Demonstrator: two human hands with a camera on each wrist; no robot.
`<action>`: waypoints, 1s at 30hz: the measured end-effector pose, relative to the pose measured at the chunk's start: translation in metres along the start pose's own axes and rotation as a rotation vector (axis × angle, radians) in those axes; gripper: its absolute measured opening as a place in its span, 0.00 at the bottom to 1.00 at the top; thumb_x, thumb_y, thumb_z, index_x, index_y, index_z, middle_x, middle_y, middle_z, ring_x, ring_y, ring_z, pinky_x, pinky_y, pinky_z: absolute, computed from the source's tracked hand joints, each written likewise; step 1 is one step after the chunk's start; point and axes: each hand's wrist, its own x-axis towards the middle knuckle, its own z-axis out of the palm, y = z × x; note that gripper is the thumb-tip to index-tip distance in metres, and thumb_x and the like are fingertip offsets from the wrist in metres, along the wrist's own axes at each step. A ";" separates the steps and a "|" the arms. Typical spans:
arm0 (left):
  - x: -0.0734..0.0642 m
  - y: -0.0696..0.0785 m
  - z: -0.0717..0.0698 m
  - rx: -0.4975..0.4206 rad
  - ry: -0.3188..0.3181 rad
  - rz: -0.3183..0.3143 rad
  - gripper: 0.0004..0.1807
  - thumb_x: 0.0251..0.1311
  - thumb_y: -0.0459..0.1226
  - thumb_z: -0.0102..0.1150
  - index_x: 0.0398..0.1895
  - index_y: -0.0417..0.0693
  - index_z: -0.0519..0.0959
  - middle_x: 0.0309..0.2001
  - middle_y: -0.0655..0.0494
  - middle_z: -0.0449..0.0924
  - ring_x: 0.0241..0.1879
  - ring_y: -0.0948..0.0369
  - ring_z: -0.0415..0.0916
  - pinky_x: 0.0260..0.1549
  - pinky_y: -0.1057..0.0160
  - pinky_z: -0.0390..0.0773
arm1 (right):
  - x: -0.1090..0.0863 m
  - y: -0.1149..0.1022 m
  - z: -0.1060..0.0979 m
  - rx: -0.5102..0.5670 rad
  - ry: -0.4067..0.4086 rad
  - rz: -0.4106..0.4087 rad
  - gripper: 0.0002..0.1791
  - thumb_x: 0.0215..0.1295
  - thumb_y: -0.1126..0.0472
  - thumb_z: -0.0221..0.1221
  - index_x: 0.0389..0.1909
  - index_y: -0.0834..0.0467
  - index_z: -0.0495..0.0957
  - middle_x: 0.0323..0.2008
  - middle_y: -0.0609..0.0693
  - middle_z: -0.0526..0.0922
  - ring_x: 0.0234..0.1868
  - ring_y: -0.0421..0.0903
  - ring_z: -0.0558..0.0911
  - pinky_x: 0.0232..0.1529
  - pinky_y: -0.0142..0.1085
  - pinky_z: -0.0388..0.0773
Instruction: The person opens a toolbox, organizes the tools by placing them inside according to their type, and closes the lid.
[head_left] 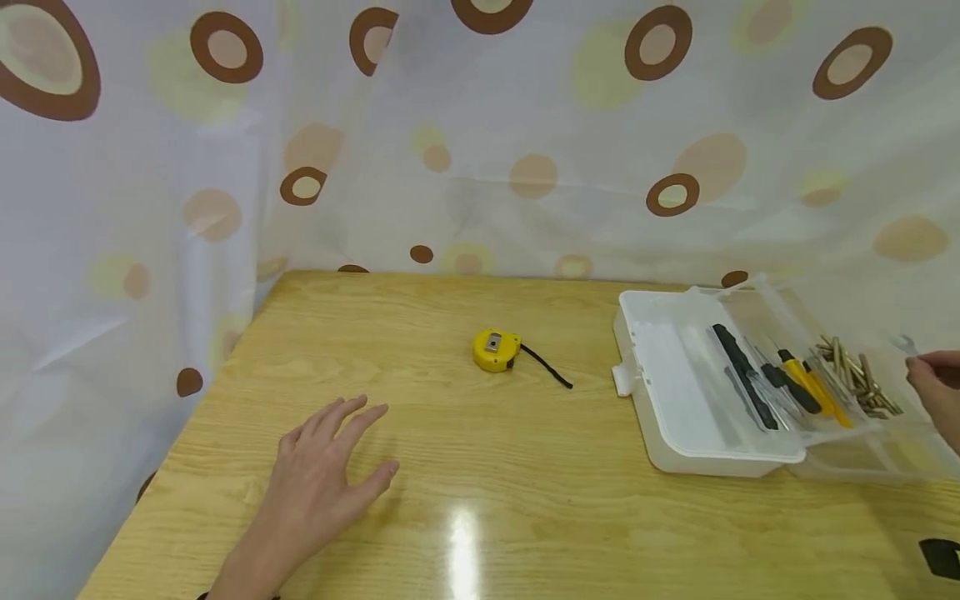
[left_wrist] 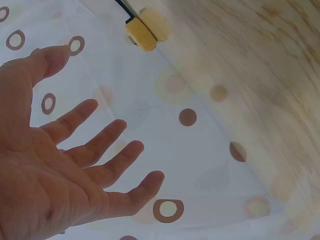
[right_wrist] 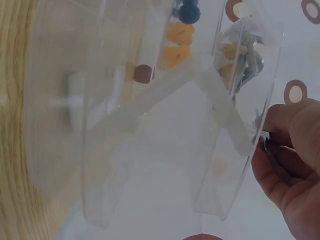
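At the far right of the head view, my right hand [head_left: 937, 387] pinches a small metal wrench [head_left: 905, 342], its open end showing past the fingertips. The hand is beside the outer edge of a clear tray [right_wrist: 135, 107]; most of the wrench is hidden by the fingers. Screwdrivers [head_left: 810, 383] and brass-coloured bolts [head_left: 855, 375] lie in the tray's compartments. My left hand [head_left: 311, 479] hovers over the left of the table, fingers spread and holding nothing. Beyond it, a yellow tape measure [head_left: 493, 351] with a black strap lies on the table.
Under the tray, a white plastic box [head_left: 663, 358] stands at the table's right, and the tray overhangs its right side. A patterned curtain [head_left: 450, 150] backs the wooden table [head_left: 420, 500]. A black object [head_left: 941, 558] shows at the lower right edge.
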 end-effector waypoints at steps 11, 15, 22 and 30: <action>-0.003 0.002 0.004 -0.017 -0.017 -0.005 0.32 0.56 0.52 0.73 0.63 0.55 0.79 0.66 0.48 0.77 0.64 0.43 0.75 0.50 0.31 0.76 | -0.005 0.008 -0.003 -0.098 -0.048 0.064 0.15 0.76 0.53 0.54 0.33 0.26 0.66 0.22 0.09 0.60 0.24 0.14 0.60 0.23 0.18 0.60; -0.003 0.002 0.005 -0.010 -0.017 -0.004 0.32 0.56 0.53 0.73 0.63 0.54 0.79 0.65 0.48 0.77 0.64 0.43 0.75 0.50 0.31 0.76 | -0.008 -0.004 -0.006 -0.073 -0.035 0.056 0.14 0.76 0.53 0.54 0.31 0.29 0.71 0.23 0.09 0.60 0.25 0.13 0.59 0.20 0.23 0.61; -0.003 0.001 0.005 -0.009 -0.019 -0.013 0.32 0.56 0.53 0.73 0.63 0.55 0.79 0.66 0.48 0.77 0.64 0.43 0.75 0.51 0.32 0.76 | 0.004 0.019 0.001 -0.060 -0.028 0.057 0.15 0.75 0.53 0.55 0.30 0.26 0.70 0.22 0.11 0.62 0.26 0.13 0.61 0.23 0.19 0.60; -0.004 0.001 0.006 -0.011 -0.032 -0.016 0.32 0.56 0.52 0.73 0.64 0.54 0.78 0.67 0.49 0.76 0.64 0.43 0.75 0.51 0.32 0.76 | 0.007 0.020 0.002 -0.102 -0.030 0.062 0.15 0.75 0.52 0.54 0.31 0.25 0.69 0.22 0.14 0.67 0.27 0.14 0.60 0.22 0.20 0.62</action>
